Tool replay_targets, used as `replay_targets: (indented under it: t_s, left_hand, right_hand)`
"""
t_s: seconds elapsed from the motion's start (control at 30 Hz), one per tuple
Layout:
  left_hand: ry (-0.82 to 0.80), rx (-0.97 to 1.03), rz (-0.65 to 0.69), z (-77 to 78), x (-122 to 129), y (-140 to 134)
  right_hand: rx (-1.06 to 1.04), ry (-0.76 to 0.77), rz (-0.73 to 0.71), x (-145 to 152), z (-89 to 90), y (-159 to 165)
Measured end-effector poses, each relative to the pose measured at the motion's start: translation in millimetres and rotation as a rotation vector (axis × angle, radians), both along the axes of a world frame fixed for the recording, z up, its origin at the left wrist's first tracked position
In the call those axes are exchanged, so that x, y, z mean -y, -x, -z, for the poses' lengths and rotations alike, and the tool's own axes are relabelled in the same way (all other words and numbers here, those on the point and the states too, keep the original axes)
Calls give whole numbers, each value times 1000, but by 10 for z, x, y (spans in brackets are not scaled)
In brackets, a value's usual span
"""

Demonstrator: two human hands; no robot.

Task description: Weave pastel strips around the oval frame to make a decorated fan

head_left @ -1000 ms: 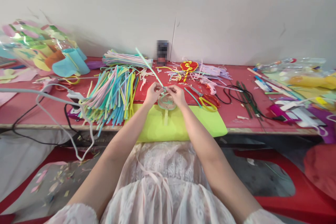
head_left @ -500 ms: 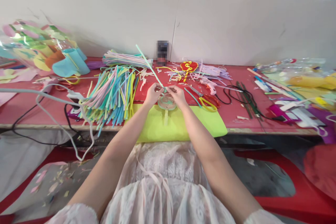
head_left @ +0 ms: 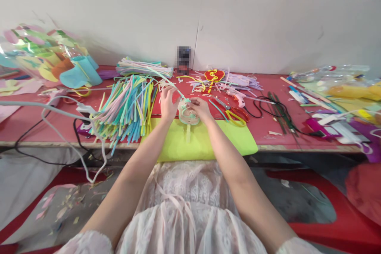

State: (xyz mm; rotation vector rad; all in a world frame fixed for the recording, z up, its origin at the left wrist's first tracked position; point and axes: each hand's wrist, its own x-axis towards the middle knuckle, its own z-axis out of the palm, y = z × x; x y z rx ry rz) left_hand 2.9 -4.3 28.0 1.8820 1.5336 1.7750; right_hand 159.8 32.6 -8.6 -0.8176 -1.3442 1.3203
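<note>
A round pipe-cleaner craft (head_left: 190, 117), pale pink with mint green, is between my hands, a short yellowish stem below it. My right hand (head_left: 201, 109) pinches its upper edge, fingertips partly covering the green part there. From that top, a long mint green pipe cleaner (head_left: 162, 74) runs up and to the left. My left hand (head_left: 168, 104) is curled loosely at the craft's left, fingertips at the lower part of this pipe cleaner; the exact contact is too small to make out. Beneath lies a yellow-green sheet (head_left: 229, 143).
Bundled pipe cleaners (head_left: 125, 107) lie to the left. Scissors with yellow handles (head_left: 236, 118), a pink glue gun (head_left: 239, 98) and a red-and-yellow heart-shaped piece (head_left: 214, 75) are on the right. Cables cross both sides. A white partition (head_left: 119, 16) stands behind the red table (head_left: 268, 139).
My left hand has moved left and slightly up, its fingers less tightly pinched. The long mint pipe cleaner has tipped over to the left. My right hand stays at the craft's top.
</note>
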Motion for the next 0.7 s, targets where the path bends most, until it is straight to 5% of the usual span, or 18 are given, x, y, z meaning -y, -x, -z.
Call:
replay_targets:
  t_s: [0.17, 0.7]
  left_hand:
    - [12, -189, 87, -133, 85, 53]
    - [103, -333, 202, -11, -50, 158]
  right_hand:
    - [17, -7, 10, -27, 21, 1]
    - [26, 45, -42, -45, 52, -14]
